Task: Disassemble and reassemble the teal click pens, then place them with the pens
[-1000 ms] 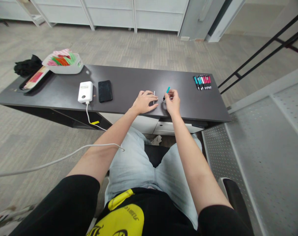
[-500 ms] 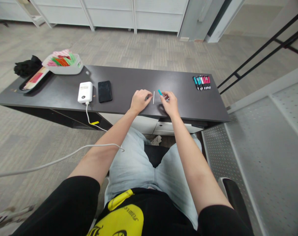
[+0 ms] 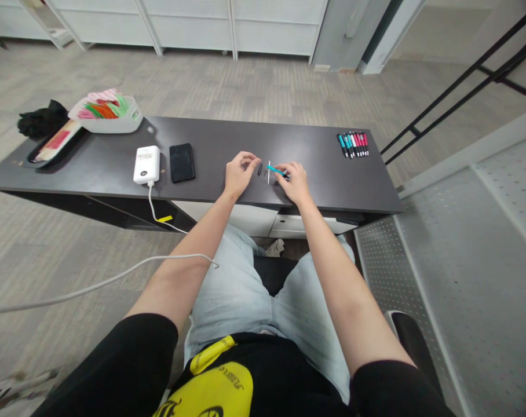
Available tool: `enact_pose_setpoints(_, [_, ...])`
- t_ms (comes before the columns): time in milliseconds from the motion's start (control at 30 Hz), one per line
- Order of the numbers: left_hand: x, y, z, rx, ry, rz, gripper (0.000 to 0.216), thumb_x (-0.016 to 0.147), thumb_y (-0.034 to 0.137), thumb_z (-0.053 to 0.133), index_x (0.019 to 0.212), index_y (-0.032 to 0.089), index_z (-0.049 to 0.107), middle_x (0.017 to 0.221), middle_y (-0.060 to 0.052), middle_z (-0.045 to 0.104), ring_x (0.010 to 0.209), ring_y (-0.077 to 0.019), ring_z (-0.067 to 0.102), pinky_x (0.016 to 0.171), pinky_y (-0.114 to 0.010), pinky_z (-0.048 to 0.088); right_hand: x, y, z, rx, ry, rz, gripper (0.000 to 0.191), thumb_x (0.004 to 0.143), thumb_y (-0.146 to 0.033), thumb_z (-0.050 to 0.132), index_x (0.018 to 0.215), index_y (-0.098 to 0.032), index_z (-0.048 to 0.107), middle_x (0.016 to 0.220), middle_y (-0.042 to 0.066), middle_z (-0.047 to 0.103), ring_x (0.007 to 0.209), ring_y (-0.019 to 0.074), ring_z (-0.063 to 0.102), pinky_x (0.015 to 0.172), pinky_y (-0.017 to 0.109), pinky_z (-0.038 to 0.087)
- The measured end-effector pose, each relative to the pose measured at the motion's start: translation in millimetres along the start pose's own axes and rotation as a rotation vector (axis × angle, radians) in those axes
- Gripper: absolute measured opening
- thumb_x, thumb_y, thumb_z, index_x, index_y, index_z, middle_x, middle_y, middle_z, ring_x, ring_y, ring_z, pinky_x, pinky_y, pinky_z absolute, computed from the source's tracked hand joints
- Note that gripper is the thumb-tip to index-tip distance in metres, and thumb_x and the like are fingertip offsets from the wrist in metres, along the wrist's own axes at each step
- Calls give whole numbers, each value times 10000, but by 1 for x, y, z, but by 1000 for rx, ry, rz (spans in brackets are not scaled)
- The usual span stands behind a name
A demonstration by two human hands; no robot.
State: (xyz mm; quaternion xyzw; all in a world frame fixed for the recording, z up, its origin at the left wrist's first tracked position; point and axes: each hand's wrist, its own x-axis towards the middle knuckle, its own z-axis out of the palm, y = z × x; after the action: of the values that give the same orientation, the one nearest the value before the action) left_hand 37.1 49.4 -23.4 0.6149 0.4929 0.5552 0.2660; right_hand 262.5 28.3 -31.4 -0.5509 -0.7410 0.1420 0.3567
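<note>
My right hand (image 3: 293, 182) is closed around a teal pen barrel (image 3: 276, 170), which points left over the desk. A thin white pen refill (image 3: 269, 178) lies on the desk just left of my right fingertips, and the barrel crosses above it. My left hand (image 3: 240, 175) rests on the desk with thumb and index finger curved and slightly apart. Right beside its fingertips lies a small dark pen part (image 3: 260, 168). Another tiny dark piece (image 3: 265, 172) sits between that part and the refill; its kind is too small to tell.
Several teal, white and red pens (image 3: 353, 144) lie in a row on the right of the dark desk (image 3: 228, 139). Toward the left are a black phone (image 3: 182, 163), a white power bank (image 3: 147, 165) with a cable, a white basket (image 3: 119, 124), a black tray (image 3: 57, 152) and black cloth (image 3: 43, 120).
My left hand has drawn left, off the dark pen part, which now lies uncovered. My right hand has brought the teal barrel left and turned it nearly level over the refill.
</note>
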Motion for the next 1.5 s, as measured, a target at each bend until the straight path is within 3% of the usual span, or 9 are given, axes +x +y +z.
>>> enact_pose_setpoints(200, [2,3,-2,-36,-84,-47,114,918,216,930,865,252,835,891,-18,848,809,-208,714,845,-370,597,0,-4,-4,-52,-71,9,208,1134,-361,745,1277,-306,885,1329,116,842,1246,403,736,1205,612,554])
enact_pose_setpoints(433, [0,14,-5,-6,-220,-90,116,892,205,959,843,249,864,904,-28,870,824,-217,702,835,-397,577,0,-4,-3,75,-33,16,138,1087,-393,808,1171,-317,887,1273,108,852,1225,403,724,1203,647,550])
enact_pose_setpoints(767, [-1,14,-5,1,-232,-104,114,874,218,990,843,248,884,874,-27,854,782,-207,652,776,-397,539,0,-4,-3,95,-47,-4,86,1087,-373,842,1138,-322,888,1218,98,845,1232,403,720,1210,638,539])
enact_pose_setpoints(867, [-1,10,-5,22,-266,-72,123,879,259,994,980,258,924,977,-53,885,823,-226,680,817,-418,577,-1,-4,-3,96,-54,-10,107,1086,-391,830,1146,-323,887,1233,100,857,1231,404,722,1212,644,540])
enact_pose_setpoints(1033, [-2,4,-3,172,-277,50,360,888,304,1007,1235,271,917,1120,-80,873,919,-260,723,910,-447,613,1,-2,-2,199,15,27,218,1086,-528,805,1146,-323,846,1234,93,876,1147,372,738,1202,627,564])
enact_pose_setpoints(1167, [-7,4,1,434,-370,236,207,997,338,920,1201,306,936,1280,-123,829,1168,-350,733,1090,-540,567,5,7,0,381,179,155,454,1047,-750,753,1181,-316,761,1156,93,865,1098,346,756,1116,572,620])
enact_pose_setpoints(1267, [-11,6,3,528,-433,309,172,1035,392,884,1164,302,953,1344,-156,818,1255,-406,700,1122,-597,521,7,13,2,428,286,201,585,1010,-862,701,1180,-302,717,1137,111,836,1071,339,759,1069,559,627])
enact_pose_setpoints(1500, [-14,13,2,486,-475,292,136,1015,432,910,993,302,945,1256,-123,912,1299,-428,687,1205,-667,409,7,11,0,425,279,224,526,1014,-804,765,1138,-294,731,1126,106,817,1044,320,746,1051,544,643])
